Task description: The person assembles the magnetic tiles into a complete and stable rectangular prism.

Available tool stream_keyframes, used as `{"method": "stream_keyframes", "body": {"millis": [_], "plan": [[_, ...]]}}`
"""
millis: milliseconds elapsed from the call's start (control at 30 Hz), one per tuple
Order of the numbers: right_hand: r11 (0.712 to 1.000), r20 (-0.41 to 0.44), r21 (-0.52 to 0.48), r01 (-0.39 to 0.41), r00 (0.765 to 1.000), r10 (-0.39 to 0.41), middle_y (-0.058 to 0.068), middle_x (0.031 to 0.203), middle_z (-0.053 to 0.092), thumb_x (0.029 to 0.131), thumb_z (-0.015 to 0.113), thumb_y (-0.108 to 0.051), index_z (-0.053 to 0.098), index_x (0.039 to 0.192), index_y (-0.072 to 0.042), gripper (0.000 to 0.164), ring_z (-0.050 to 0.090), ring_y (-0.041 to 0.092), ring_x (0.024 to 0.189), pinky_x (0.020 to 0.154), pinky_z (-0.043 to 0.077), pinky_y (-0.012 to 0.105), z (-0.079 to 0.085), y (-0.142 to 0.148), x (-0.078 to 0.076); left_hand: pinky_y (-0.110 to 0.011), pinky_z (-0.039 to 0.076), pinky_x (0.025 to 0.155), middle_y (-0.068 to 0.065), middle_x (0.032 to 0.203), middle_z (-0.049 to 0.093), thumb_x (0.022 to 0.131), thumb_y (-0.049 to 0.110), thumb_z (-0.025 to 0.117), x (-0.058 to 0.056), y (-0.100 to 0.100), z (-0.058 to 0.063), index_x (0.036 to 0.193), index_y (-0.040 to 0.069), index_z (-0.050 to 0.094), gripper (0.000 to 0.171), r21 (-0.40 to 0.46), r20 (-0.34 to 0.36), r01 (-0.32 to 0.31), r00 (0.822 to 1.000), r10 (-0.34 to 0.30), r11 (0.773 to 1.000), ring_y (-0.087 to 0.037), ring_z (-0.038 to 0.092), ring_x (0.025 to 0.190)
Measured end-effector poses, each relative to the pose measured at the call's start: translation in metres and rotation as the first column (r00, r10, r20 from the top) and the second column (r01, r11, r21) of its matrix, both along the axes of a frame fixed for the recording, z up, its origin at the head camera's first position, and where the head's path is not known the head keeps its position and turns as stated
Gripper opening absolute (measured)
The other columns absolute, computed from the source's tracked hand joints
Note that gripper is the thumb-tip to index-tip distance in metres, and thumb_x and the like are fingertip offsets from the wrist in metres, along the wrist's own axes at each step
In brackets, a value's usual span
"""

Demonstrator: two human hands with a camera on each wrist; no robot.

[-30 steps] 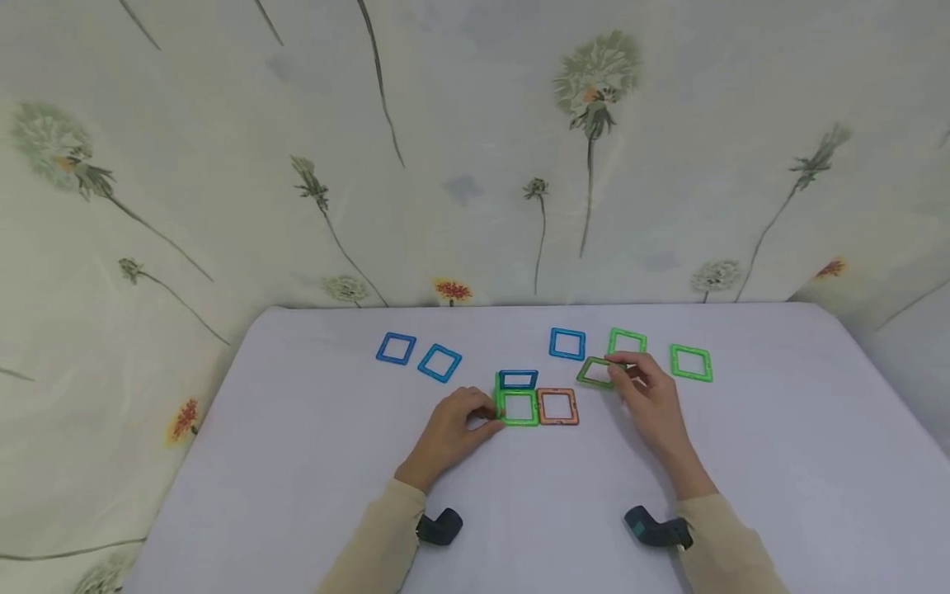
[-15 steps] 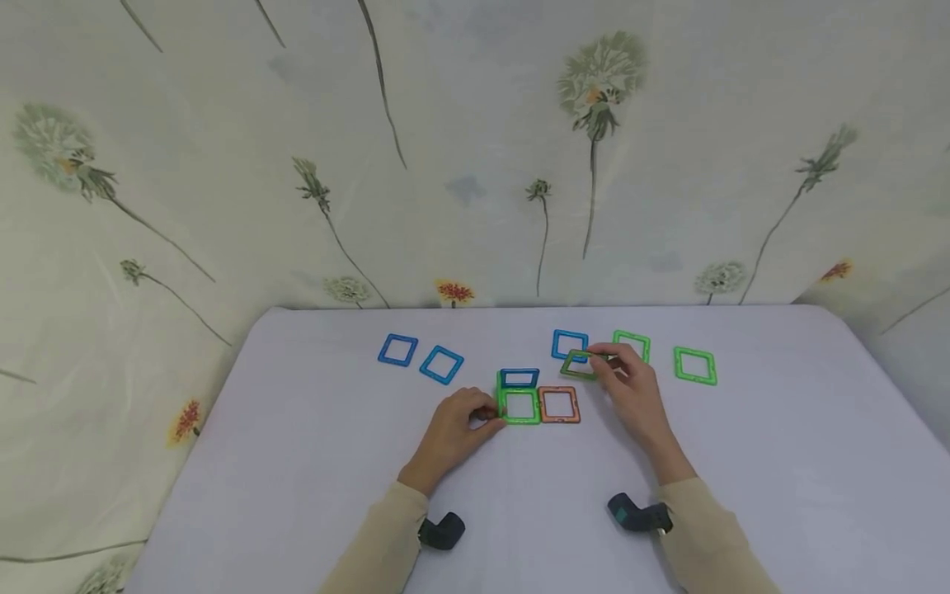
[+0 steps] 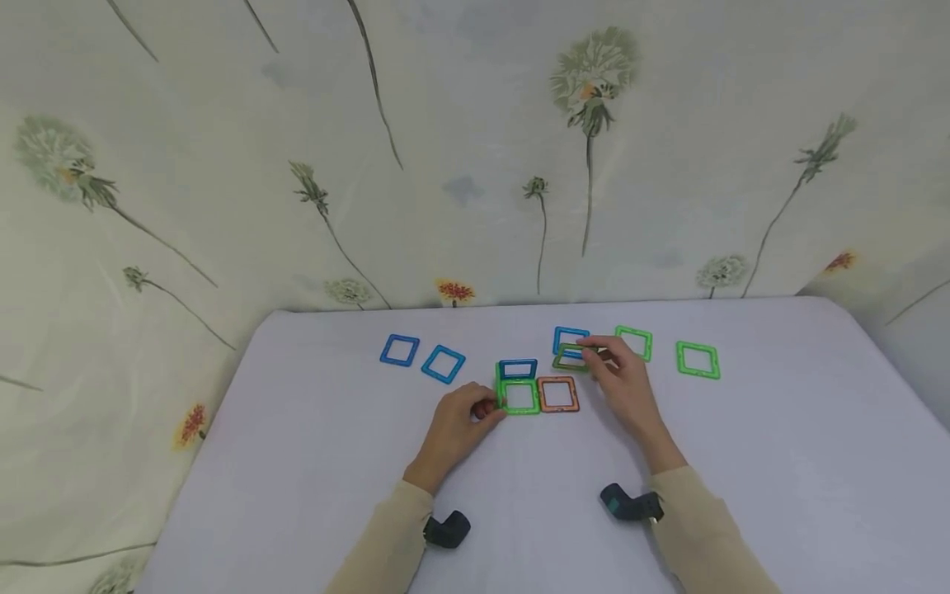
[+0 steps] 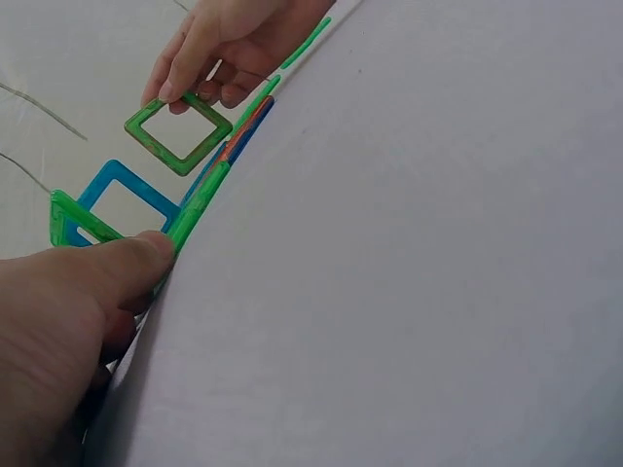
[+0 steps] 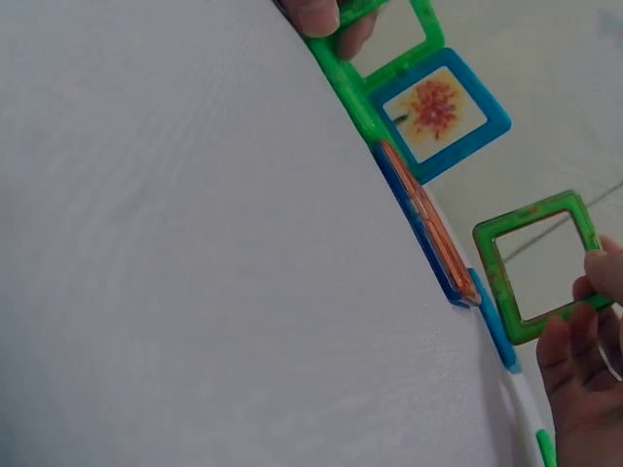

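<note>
Square-framed magnetic tiles lie on a white table. My left hand (image 3: 458, 417) pinches the upright green tile (image 3: 499, 381) at the left side of a small build. That build has a flat green tile (image 3: 523, 411), a blue tile (image 3: 518, 362) standing at its back edge, and an orange tile (image 3: 558, 408) flat on the right. A blue layer shows under the orange one in the right wrist view. Raised off the table, another green tile (image 5: 497, 282) with orange along its edges is pinched by my right hand (image 3: 625, 384); in the head view it overlaps a blue tile (image 3: 571, 331).
Two loose blue tiles, one farther left (image 3: 391, 360) and one nearer the build (image 3: 435, 377), lie at the back left. Two green tiles, one partly behind my right hand (image 3: 649, 346) and one farther right (image 3: 698, 374), lie at the back right. Floral cloth (image 3: 475, 231) hangs behind the table.
My right hand has carried the green tile left and slightly back, from near the right-hand green tiles to in front of the blue tile. My left hand keeps its place at the build.
</note>
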State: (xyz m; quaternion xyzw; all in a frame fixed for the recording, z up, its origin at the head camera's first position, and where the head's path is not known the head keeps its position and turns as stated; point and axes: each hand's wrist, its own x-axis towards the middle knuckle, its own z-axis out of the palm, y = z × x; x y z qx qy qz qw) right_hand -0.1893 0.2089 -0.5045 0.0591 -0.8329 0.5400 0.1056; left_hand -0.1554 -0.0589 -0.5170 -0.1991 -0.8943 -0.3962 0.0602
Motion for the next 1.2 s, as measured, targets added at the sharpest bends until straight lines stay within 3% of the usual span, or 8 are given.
{"method": "stream_keyframes", "body": {"millis": [167, 333, 533, 767, 967, 1200], "plan": [[1.0, 0.012, -0.01, -0.01, 1.0, 0.01, 0.001, 0.114, 0.059, 0.096, 0.053, -0.028, 0.062, 0.116, -0.017, 0.024, 0.055, 0.016, 0.087, 0.064, 0.05, 0.021, 0.002, -0.005, -0.002, -0.015, 0.043, 0.061, 0.006, 0.079, 0.06, 0.082, 0.019, 0.073, -0.001, 0.0, 0.0, 0.094, 0.014, 0.068, 0.014, 0.004, -0.009, -0.014, 1.0, 0.014, 1.0, -0.005, 0.05, 0.07], [0.999, 0.015, -0.026, -0.038, 0.999, 0.038, 0.01, 0.116, 0.058, 0.097, 0.053, -0.019, 0.061, 0.118, -0.008, 0.025, 0.054, 0.024, 0.089, 0.066, 0.052, 0.027, 0.018, -0.013, 0.005, -0.015, 0.041, 0.058, 0.006, 0.077, 0.059, 0.083, 0.021, 0.073, -0.002, 0.002, -0.001, 0.093, 0.014, 0.068, 0.013, 0.0, -0.008, -0.039, 0.999, 0.039, 0.999, -0.005, 0.048, 0.067], [0.999, 0.039, 0.011, -0.031, 0.999, 0.031, 0.009, 0.117, 0.057, 0.097, 0.053, -0.018, 0.061, 0.119, -0.005, 0.027, 0.053, 0.019, 0.088, 0.068, 0.052, 0.028, 0.032, -0.02, 0.011, -0.014, 0.039, 0.058, 0.007, 0.075, 0.057, 0.083, 0.022, 0.072, -0.004, 0.003, -0.002, 0.094, 0.014, 0.069, 0.014, -0.023, 0.001, -0.068, 0.998, 0.068, 0.997, -0.004, 0.046, 0.067], [0.999, 0.033, 0.008, -0.038, 0.999, 0.038, 0.01, 0.113, 0.057, 0.097, 0.053, -0.016, 0.061, 0.119, -0.004, 0.026, 0.052, 0.017, 0.091, 0.067, 0.051, 0.021, 0.03, -0.023, 0.007, -0.014, 0.039, 0.058, 0.007, 0.076, 0.058, 0.083, 0.023, 0.072, -0.007, 0.003, -0.001, 0.099, 0.014, 0.07, 0.018, -0.037, -0.011, -0.069, 0.998, 0.068, 0.997, -0.005, 0.046, 0.067], [0.998, 0.021, -0.003, -0.062, 0.998, 0.063, 0.009, 0.107, 0.057, 0.097, 0.053, -0.016, 0.061, 0.118, -0.004, 0.026, 0.052, 0.017, 0.09, 0.068, 0.052, 0.025, 0.029, -0.024, 0.006, -0.014, 0.039, 0.058, 0.006, 0.077, 0.059, 0.083, 0.023, 0.073, -0.007, 0.004, 0.001, 0.1, 0.014, 0.071, 0.019, -0.05, -0.009, -0.085, 0.996, 0.084, 0.995, -0.004, 0.047, 0.067], [0.998, 0.012, 0.004, -0.067, 0.998, 0.067, 0.009, 0.104, 0.057, 0.096, 0.055, -0.014, 0.063, 0.116, -0.005, 0.023, 0.052, 0.019, 0.087, 0.063, 0.048, 0.019, 0.031, -0.026, 0.007, -0.014, 0.039, 0.059, 0.006, 0.077, 0.059, 0.083, 0.024, 0.072, -0.007, 0.003, 0.0, 0.102, 0.015, 0.071, 0.02, -0.043, 0.011, -0.094, 0.996, 0.094, 0.995, -0.005, 0.047, 0.068]]}}
